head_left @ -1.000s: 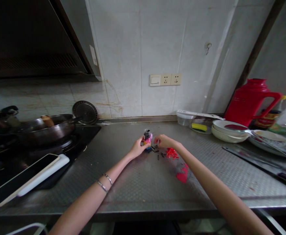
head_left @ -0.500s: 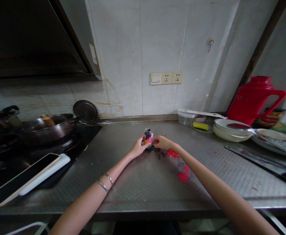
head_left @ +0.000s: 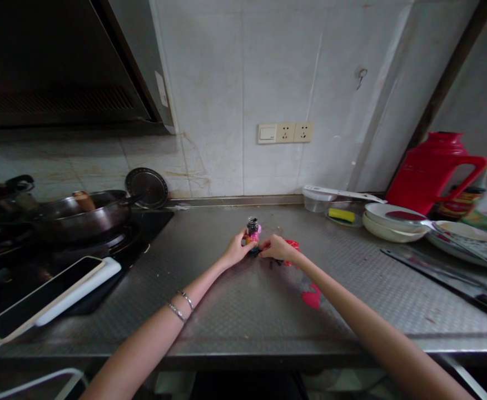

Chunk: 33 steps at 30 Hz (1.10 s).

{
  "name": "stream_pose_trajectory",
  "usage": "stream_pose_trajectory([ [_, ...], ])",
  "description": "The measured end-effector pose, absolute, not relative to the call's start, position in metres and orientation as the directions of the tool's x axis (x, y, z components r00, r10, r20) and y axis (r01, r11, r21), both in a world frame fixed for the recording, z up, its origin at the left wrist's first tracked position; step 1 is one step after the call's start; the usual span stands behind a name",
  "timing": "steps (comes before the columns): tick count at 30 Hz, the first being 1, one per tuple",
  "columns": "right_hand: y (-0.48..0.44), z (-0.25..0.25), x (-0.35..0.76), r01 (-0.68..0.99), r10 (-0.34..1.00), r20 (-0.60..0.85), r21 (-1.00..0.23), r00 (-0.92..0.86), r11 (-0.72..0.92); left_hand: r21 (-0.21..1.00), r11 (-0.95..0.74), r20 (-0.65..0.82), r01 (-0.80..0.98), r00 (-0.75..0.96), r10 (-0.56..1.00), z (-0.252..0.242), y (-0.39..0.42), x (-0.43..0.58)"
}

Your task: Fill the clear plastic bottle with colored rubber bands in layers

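My left hand (head_left: pixel 235 250) is closed around a small glass jar (head_left: pixel 252 226) with dark contents showing at its open mouth and a colourful pink and yellow lower part. The jar stands upright on the metal counter. Just right of its base, my right hand (head_left: pixel 277 247) is low over the counter with its fingertips pinched together; what they hold is too small to make out. Small black pieces (head_left: pixel 279 262) lie beneath that hand. Behind the right wrist is a little heap of red pieces (head_left: pixel 292 244), partly hidden. A flat pinkish-red piece (head_left: pixel 311 297) lies nearer the right forearm.
On the left are a pan (head_left: pixel 102 214) on the stove and a phone (head_left: pixel 45 297) with a white cable. To the right stand stacked bowls (head_left: pixel 393 228), a yellow sponge (head_left: pixel 341 215), a long knife (head_left: pixel 443 278) and a red thermos flask (head_left: pixel 431 172).
My right hand has shifted slightly right and down, now covering more of the black and red pieces. My left hand keeps the jar in nearly the same place.
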State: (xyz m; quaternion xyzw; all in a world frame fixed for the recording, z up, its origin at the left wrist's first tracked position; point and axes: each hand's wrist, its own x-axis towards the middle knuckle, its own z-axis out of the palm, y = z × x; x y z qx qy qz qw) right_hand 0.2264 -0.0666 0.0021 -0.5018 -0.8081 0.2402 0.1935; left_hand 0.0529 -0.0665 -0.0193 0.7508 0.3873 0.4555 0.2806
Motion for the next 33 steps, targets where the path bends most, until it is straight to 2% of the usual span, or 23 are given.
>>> stream_pose_trajectory([
  [2,-0.072,0.002,0.223,0.737,0.912,0.113,-0.554,-0.394,0.387,0.777,-0.536,0.462,0.330,0.281,0.841,-0.020,-0.066,0.053],
  [7,-0.071,-0.005,0.220,0.748,0.941,0.144,-0.574,-0.307,0.332,0.782,-0.533,0.460,0.322,0.279,0.843,-0.019,-0.067,0.054],
  [21,-0.064,-0.003,0.223,0.769,0.925,0.171,-0.516,-0.340,0.378,0.775,-0.542,0.468,0.324,0.281,0.838,-0.019,-0.067,0.054],
  [29,-0.061,0.011,0.242,0.713,0.954,0.181,-0.635,-0.237,0.297,0.783,-0.531,0.457,0.324,0.279,0.845,-0.019,-0.067,0.054],
  [33,-0.056,0.041,0.247,0.580,0.924,0.288,-0.720,-0.251,0.382,0.803,-0.519,0.442,0.293,0.292,0.848,-0.018,-0.068,0.054],
])
